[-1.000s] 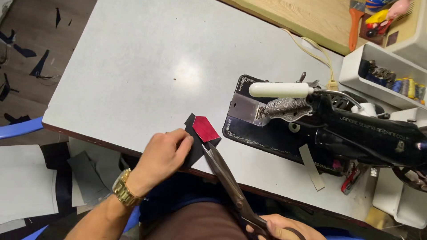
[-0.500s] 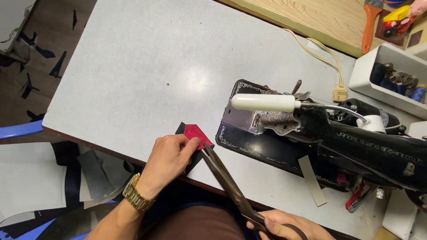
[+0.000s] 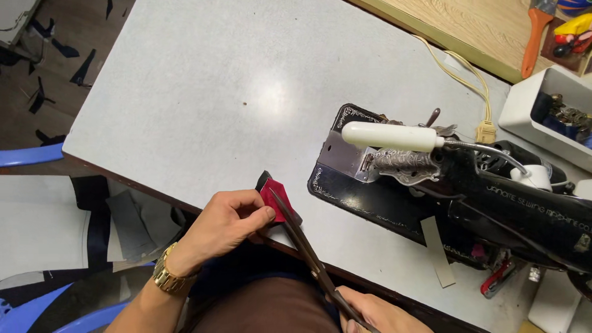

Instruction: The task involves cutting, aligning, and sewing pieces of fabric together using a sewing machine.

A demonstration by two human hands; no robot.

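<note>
Since the earlier frames, the scissors (image 3: 305, 246) have closed further in on the red piece of cloth (image 3: 275, 198), their blades now lying across its right side, and the left hand (image 3: 225, 225) has kept its pinch on the piece. Its fingers are curled narrow around the cloth's lower left part, thumb on top, holding it at the near edge of the grey table (image 3: 203, 98). A gold watch (image 3: 168, 275) sits on that wrist. The right hand (image 3: 376, 311) is wrapped around the scissor handles below the table edge; only part of it shows, fingers closed on the handles. The cloth lies to the left of the black sewing machine (image 3: 468, 197), near its base plate but apart from it. A white lamp (image 3: 391, 135) juts over the machine.
</note>
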